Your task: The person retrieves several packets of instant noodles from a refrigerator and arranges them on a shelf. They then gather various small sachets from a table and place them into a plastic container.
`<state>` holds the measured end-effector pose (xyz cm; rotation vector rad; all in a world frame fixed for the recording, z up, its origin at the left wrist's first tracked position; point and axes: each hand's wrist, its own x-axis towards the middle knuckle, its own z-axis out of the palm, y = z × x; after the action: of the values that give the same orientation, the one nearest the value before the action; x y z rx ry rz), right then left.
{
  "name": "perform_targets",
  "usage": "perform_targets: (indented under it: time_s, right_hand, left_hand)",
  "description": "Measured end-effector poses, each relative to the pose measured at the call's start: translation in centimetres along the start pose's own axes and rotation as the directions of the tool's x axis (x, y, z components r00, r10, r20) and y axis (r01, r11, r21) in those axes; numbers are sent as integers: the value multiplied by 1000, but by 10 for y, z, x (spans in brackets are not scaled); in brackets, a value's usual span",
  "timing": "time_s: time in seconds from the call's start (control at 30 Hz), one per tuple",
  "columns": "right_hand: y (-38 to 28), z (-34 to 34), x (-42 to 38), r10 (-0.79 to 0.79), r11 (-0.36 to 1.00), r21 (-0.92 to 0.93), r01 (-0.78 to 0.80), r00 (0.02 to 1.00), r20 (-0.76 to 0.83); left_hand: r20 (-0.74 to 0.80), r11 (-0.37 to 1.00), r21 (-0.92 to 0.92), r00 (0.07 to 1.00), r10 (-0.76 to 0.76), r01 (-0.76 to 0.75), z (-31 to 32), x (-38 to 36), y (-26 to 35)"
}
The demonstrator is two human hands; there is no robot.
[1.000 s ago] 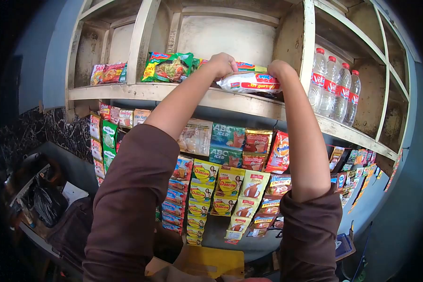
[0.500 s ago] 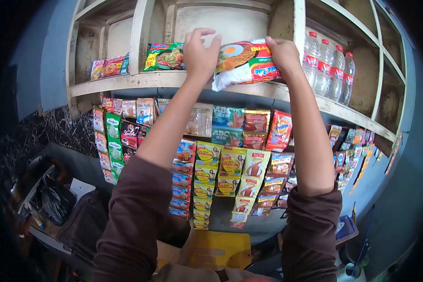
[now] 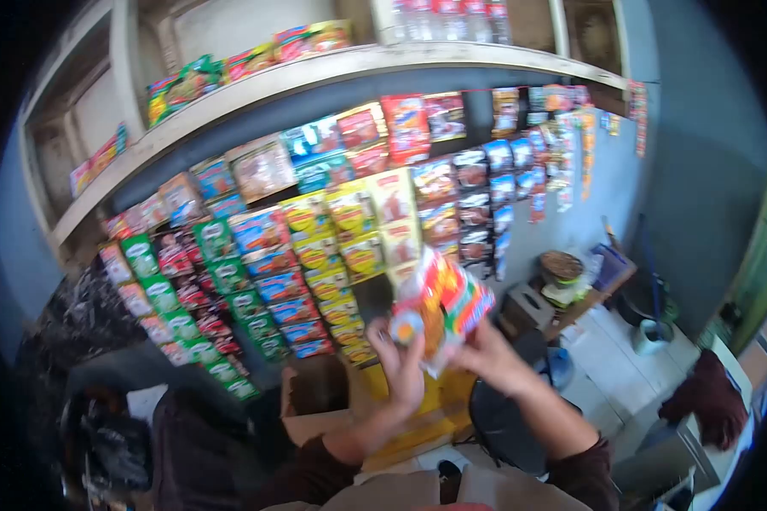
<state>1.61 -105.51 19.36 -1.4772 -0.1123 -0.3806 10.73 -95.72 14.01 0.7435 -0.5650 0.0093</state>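
Note:
A noodle packet (image 3: 445, 307), white, red and green with an egg picture, is tilted and blurred between my two hands, low in front of the hanging sachets. My left hand (image 3: 400, 362) is at its lower left, fingers around that edge. At its lower right, my right hand (image 3: 488, 356) grips the edge. Below the hands is a yellow surface (image 3: 426, 409). An open cardboard box (image 3: 315, 419) stands just left of my left hand.
A white wooden shelf (image 3: 315, 68) across the top bears noodle packets (image 3: 311, 38) and water bottles (image 3: 452, 21). Strips of sachets (image 3: 268, 281) hang beneath it. A black chair (image 3: 507, 426) stands at lower right, and a black bag (image 3: 115, 443) lies at lower left.
Both hands have brought the packet down from the shelf to in front of the body. More noodle packets show on the shelf. The view has tilted downward and turned right.

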Motion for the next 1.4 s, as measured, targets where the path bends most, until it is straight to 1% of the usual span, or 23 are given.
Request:
perform_targets:
  time_s: [0.1,0.17,0.2,0.23,0.3,0.37,0.43,0.47,0.5,0.53,0.57,0.63,0.7,0.73,0.77,0.87,0.97,1.07,1.17,1.23,1.3,1.37,1.4]
  right_hand:
    - [34,-18,-60,-22,999,-49,12,979,-204]
    - [30,-40,-103,8,960,-269,-77,969,-248]
    - [12,-46,-123,90,891,-402,-211,950,-300]
    - [-14,-49,-140,167,830,-467,-306,934,-315]
    - [-45,-59,-168,228,731,-589,-344,937,-264]
    - [-35,-74,-197,159,794,-542,-275,955,-251]
    - [-17,-92,-220,61,849,-498,-176,970,-237]
    - [-6,-102,-232,52,956,-256,-142,943,-328]
    - [2,-114,-243,70,997,-4,-79,908,-413]
    - [7,-128,-255,97,989,144,-28,859,-502]
    - [1,-139,-270,82,992,128,-19,855,-513]
    - [-12,-164,-304,130,973,229,-10,848,-515]
    - [-18,-194,-338,177,976,194,-94,861,-477]
    - [-20,-210,-353,181,983,92,-156,862,-474]
    - [-21,-225,-363,179,977,-19,-213,866,-467]
    - [-34,-259,-387,135,990,39,-136,827,-546]
    - [-57,-281,-394,140,990,62,-128,809,-570]
    - [-63,-301,-389,119,987,159,-18,749,-652]
    - [-41,-329,-375,85,987,161,14,803,-590]
    - [-17,-348,-367,85,994,106,-28,812,-578]
    - [-2,-378,-340,84,996,52,-66,822,-563]
    - [16,-391,-324,152,988,84,-126,802,-578]
    - [5,-397,-309,157,983,5,-186,814,-560]
  left_hand:
    - [63,995,-19,993,-96,97,-3,-80,-31]
    - [245,922,133,890,-386,363,-8,-103,-32]
    - [356,860,105,788,-502,500,-1,-106,-26]
    - [362,849,111,775,-518,516,12,-112,-22]
    - [504,884,16,760,-410,466,37,-123,-16]
    - [517,899,61,756,-401,434,49,-135,-18]
    - [581,838,287,611,-537,464,63,-146,-24]
    - [541,839,275,646,-539,470,71,-155,-31]
    - [552,843,277,642,-532,461,81,-167,-37]
    - [469,811,180,676,-569,557,94,-181,-44]
    - [390,769,69,692,-607,636,110,-196,-53]
    - [391,764,3,702,-595,646,141,-229,-77]
    - [300,664,-66,649,-699,745,170,-264,-96]
    - [335,620,-70,604,-723,781,187,-277,-103]
    - [341,655,-14,619,-707,756,203,-289,-110]
    - [354,728,110,658,-665,676,251,-301,-113]
    - [383,703,101,625,-680,704,263,-296,-124]
    - [398,719,239,609,-686,653,271,-283,-133]
    - [419,730,283,605,-677,622,266,-273,-158]
    - [418,703,281,576,-702,653,270,-264,-173]
    - [259,526,493,460,-849,693,279,-249,-185]
    - [277,537,500,462,-842,680,275,-233,-203]
    - [284,563,487,488,-825,668,276,-223,-211]
